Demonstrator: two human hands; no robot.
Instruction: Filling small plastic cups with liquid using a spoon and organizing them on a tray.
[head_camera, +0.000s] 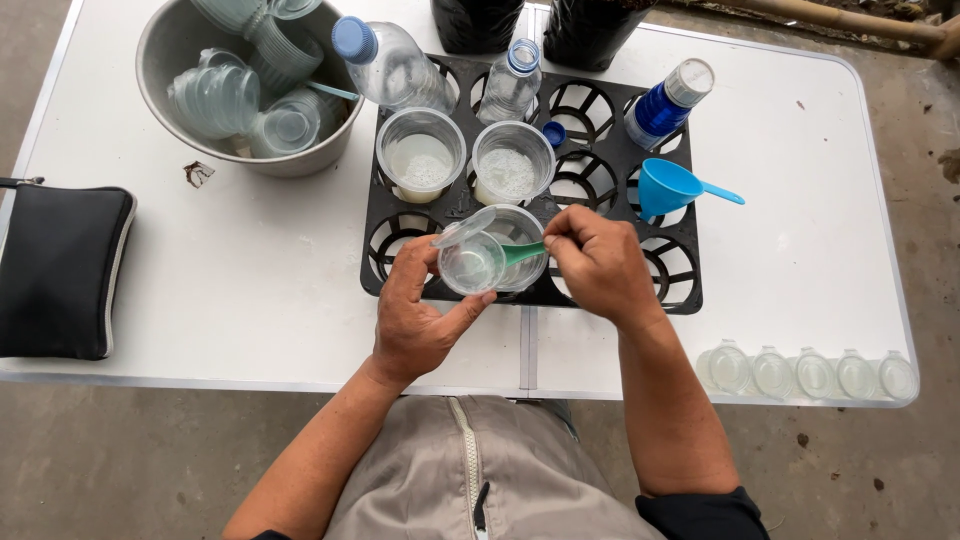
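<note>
Holding clear cup (472, 263), green spoon (522, 251), black tray (680, 285)

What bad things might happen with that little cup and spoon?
The left hand tilts the small clear plastic cup, so its contents might spill onto the black slotted tray. The right hand pushing the green spoon might knock it loose. A stray elbow might topple the uncapped clear bottle.

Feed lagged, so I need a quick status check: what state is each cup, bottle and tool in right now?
Left hand: holds small clear cup, tilted.
Right hand: holds green spoon at that cup.
Two cups in tray: upright, white granules inside.
Capless bottle: open.
Blue funnel: resting in black tray.
</note>
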